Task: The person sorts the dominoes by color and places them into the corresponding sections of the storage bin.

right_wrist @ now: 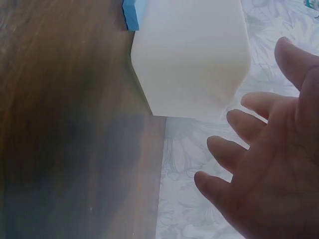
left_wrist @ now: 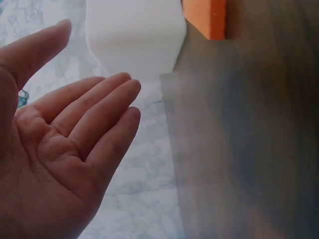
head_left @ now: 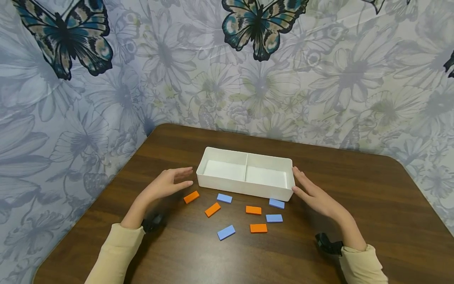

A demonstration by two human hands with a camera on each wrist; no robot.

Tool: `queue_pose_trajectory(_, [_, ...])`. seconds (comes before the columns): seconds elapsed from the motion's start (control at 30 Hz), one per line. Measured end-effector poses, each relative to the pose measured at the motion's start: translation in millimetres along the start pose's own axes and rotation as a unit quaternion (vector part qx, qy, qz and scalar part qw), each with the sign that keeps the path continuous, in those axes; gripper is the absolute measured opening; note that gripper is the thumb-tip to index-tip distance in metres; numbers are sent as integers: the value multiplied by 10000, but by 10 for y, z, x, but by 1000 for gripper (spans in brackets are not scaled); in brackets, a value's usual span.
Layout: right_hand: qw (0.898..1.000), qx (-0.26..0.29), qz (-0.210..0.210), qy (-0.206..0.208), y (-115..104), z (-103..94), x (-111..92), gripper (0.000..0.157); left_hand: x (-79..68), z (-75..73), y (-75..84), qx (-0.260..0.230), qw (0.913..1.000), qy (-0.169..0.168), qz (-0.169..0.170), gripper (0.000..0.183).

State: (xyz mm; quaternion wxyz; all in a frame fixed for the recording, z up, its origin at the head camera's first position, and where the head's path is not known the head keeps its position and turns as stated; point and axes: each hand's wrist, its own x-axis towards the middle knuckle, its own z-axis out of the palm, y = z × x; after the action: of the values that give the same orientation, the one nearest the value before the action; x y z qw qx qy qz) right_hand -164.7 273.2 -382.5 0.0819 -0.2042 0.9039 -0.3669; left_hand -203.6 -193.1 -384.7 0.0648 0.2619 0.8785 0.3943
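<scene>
A white box (head_left: 227, 187) with one divider (head_left: 245, 167) lies lengthwise on the table, both compartments bare inside. My left hand (head_left: 166, 183) is held just off its left end, fingers extended and thumb apart, the palm turned toward the box. At the opposite end, my right hand (head_left: 317, 197) has its fingertips right at the box's end wall, fingers spread. Neither hand grips anything. Several orange blocks (head_left: 253, 210) and several blue blocks (head_left: 274, 218) lie scattered before the box. One orange block (head_left: 191, 197) is just below my left fingertips; a blue block (head_left: 276, 203) lies against the front right corner.
The brown wooden table (head_left: 198, 260) has rounded far corners. Behind it hangs a pale floral cloth (head_left: 213, 86) with large butterflies. Dark straps with devices sit at both wrists, the right one (head_left: 328, 244) showing more plainly.
</scene>
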Motion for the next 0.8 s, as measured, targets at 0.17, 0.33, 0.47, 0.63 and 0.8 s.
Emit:
queue_pose_trajectory(0.17, [9999,-100,67,-77,15,33,14,68,-54,28,-99,-63,9996,-257,-99,59])
queue_pose_trajectory(0.33, [9997,-235,56,-30,28,52,26,68,-100,68,-140,-272,9981,-543,-28,61])
queue_pose_trajectory(0.47, [9997,-231,32,-1,21,58,33,67,-109,100,-161,-379,9953,-892,19,64])
queue_pose_trajectory(0.63, [9997,-230,-87,88,4,68,52,65,-99,143,-219,-464,9912,-1242,69,66])
queue_pose_trajectory(0.8, [9994,-259,-166,135,0,82,69,63,-92,165,-250,-860,9879,-1282,138,61])
